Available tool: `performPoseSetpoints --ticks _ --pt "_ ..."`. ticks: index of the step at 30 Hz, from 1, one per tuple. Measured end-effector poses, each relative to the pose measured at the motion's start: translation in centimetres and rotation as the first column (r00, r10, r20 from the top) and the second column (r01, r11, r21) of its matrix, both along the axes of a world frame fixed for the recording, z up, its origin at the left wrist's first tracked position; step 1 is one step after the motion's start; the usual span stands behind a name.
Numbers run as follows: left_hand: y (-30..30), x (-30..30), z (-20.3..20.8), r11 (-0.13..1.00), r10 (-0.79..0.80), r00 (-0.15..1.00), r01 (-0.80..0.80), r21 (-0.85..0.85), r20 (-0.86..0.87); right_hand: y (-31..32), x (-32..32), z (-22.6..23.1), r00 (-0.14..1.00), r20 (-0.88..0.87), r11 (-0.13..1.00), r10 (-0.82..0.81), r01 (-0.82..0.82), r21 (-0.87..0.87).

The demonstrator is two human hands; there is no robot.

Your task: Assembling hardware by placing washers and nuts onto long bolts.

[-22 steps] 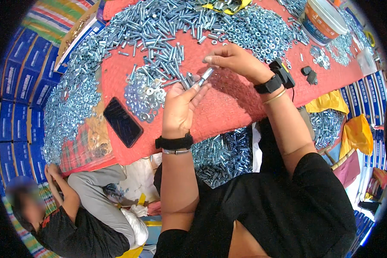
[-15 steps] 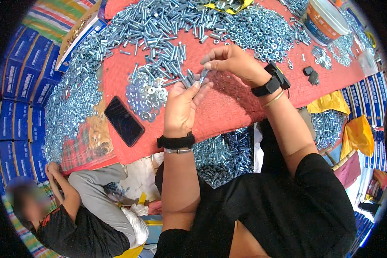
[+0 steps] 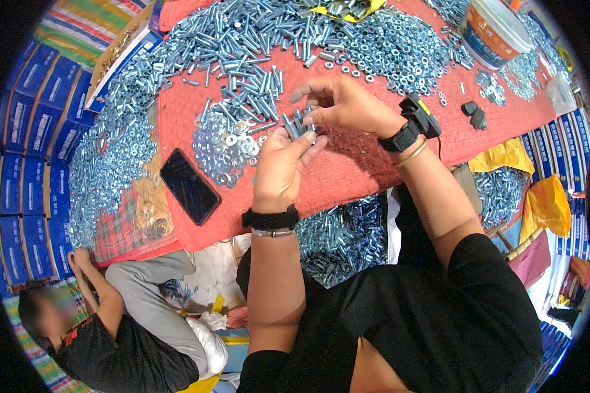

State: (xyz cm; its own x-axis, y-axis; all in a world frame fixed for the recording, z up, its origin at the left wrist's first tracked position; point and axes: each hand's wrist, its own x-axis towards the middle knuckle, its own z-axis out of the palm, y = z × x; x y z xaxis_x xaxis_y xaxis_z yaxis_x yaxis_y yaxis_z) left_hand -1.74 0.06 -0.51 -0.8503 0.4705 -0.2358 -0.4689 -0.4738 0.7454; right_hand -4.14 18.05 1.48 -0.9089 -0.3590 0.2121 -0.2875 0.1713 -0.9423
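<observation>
Left grip (image 3: 280, 167) around bolts (image 3: 290, 126), near washers (image 3: 233, 145) and phone (image 3: 190, 187).

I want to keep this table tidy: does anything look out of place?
Perhaps the black phone: it lies on the red cloth beside loose washers, a personal device among metal hardware.

The left hand (image 3: 282, 165) holds metal bolts (image 3: 291, 128) (right hand (image 3: 346, 109) at their tips).
</observation>
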Motion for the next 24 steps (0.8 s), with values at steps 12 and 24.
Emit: performPoseSetpoints --ticks 12,24 --pt "0.4 0.6 0.9 0.993 -0.031 0.998 0.025 -0.115 -0.051 -0.3 0.6 0.8 0.995 -0.081 0.978 0.061 -0.043 0.206" --pt "-2.0 0.0 1.3 0.992 0.07 0.996 -0.075 -0.106 -0.046 0.8 -2.2 -3.5 0.922 -0.313 0.856 -0.23 0.344 0.385"
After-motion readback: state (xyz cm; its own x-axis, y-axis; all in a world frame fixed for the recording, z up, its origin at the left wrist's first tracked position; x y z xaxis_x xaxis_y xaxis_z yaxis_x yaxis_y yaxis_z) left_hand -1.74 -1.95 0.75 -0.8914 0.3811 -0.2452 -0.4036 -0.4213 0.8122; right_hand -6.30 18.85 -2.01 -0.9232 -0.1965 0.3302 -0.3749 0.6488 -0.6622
